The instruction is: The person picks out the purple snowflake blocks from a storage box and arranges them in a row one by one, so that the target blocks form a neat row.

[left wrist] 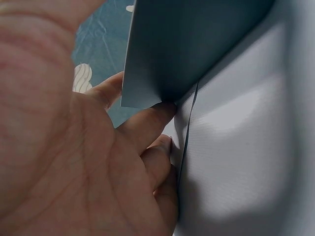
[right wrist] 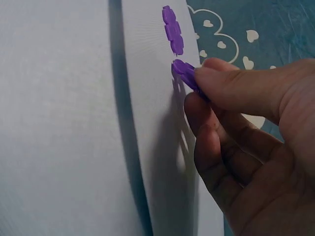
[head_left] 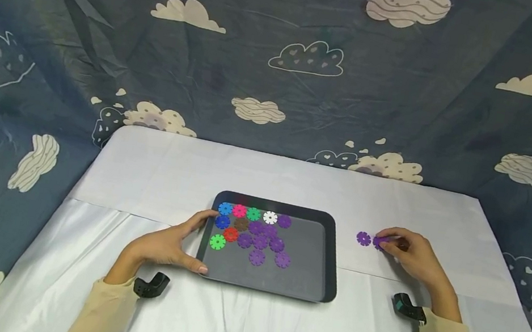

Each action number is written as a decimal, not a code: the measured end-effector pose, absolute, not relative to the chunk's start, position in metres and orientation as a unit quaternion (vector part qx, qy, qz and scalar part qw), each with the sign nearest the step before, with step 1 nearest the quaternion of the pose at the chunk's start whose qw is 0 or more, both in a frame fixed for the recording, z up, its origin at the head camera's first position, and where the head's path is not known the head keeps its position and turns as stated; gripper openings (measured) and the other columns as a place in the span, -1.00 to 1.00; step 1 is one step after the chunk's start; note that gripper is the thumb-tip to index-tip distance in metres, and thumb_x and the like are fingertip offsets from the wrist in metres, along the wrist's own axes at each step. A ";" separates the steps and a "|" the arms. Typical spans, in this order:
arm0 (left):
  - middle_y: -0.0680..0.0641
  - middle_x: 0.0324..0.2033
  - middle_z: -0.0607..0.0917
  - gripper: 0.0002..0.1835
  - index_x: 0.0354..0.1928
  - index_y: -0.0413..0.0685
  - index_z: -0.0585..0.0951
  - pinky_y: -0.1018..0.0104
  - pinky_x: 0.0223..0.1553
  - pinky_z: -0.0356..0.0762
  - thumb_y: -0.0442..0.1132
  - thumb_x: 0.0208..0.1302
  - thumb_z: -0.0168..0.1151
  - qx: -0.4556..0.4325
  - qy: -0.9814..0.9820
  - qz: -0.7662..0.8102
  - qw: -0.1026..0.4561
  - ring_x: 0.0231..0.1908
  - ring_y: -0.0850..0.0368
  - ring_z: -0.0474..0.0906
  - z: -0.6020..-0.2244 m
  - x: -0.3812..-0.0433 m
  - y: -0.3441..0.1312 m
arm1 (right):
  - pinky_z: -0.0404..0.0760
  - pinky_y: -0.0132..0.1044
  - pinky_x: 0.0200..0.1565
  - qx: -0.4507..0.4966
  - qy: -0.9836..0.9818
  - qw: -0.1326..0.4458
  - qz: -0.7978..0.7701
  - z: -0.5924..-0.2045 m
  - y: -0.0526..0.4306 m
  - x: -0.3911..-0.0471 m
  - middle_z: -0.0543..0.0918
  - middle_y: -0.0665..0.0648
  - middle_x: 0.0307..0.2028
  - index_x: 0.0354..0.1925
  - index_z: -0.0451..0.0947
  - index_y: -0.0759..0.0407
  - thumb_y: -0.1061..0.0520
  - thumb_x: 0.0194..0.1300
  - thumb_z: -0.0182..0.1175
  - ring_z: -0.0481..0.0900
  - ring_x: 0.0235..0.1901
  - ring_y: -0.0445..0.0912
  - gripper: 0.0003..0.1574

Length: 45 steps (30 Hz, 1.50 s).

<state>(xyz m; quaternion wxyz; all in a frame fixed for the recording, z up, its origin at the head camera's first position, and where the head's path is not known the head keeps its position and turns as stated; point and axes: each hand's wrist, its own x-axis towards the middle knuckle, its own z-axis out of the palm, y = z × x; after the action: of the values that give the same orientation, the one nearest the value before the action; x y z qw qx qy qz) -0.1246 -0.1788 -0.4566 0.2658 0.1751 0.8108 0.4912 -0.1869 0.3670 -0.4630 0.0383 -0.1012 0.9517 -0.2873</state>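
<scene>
My right hand (head_left: pixel 411 254) pinches a purple notched plastic disc (right wrist: pixel 184 72) between thumb and fingers, tilted just over the white cloth. Close to its left, another purple disc (head_left: pixel 363 238) lies flat on the cloth. My left hand (head_left: pixel 164 243) rests against the left side of a dark grey tray (head_left: pixel 301 277), thumb by the near corner and fingers spread along the rim. In the left wrist view, the fingertips touch the tray wall (left wrist: pixel 187 39) low down. Inside the tray, several purple discs (head_left: pixel 257 257) cluster beside single coloured ones.
Along the tray's far and left sides sit blue (head_left: pixel 225 208), pink, green, white (head_left: pixel 270 217), brown, red (head_left: pixel 230 233) and bright green discs. White cloth (head_left: pixel 264 180) covers the table. A dark cloud-print curtain (head_left: pixel 283 88) hangs behind.
</scene>
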 end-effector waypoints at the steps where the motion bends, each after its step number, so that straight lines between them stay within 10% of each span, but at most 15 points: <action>1: -0.29 0.57 -0.10 0.25 0.58 0.23 -0.07 -0.39 0.45 -0.19 -0.04 -0.01 0.62 0.175 0.811 0.491 0.266 0.56 -0.29 -0.23 -0.457 -0.125 -0.179 | 0.52 -0.40 -0.31 -0.102 0.953 0.034 -0.285 -0.463 0.367 -0.187 0.72 0.24 -0.11 0.01 0.66 0.19 0.28 0.34 0.26 0.54 -0.31 -0.11 -0.73; 45: -0.29 0.57 -0.10 0.26 0.58 0.20 -0.07 -0.39 0.45 -0.18 0.01 -0.03 0.62 0.179 0.814 0.485 0.264 0.56 -0.30 -0.23 -0.457 -0.125 -0.179 | 0.57 -0.11 -0.19 -0.085 0.963 0.000 -0.257 -0.465 0.357 -0.187 0.68 0.24 -0.23 0.01 0.65 0.24 0.27 0.29 0.33 0.61 -0.25 0.05 -0.70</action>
<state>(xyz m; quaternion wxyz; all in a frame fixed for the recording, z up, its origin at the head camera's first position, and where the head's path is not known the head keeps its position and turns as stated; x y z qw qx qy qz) -0.1254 -0.1792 -0.4571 0.2642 0.1792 0.8139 0.4854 -0.1870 0.3566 -0.4655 0.0001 -0.0853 0.9626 -0.2573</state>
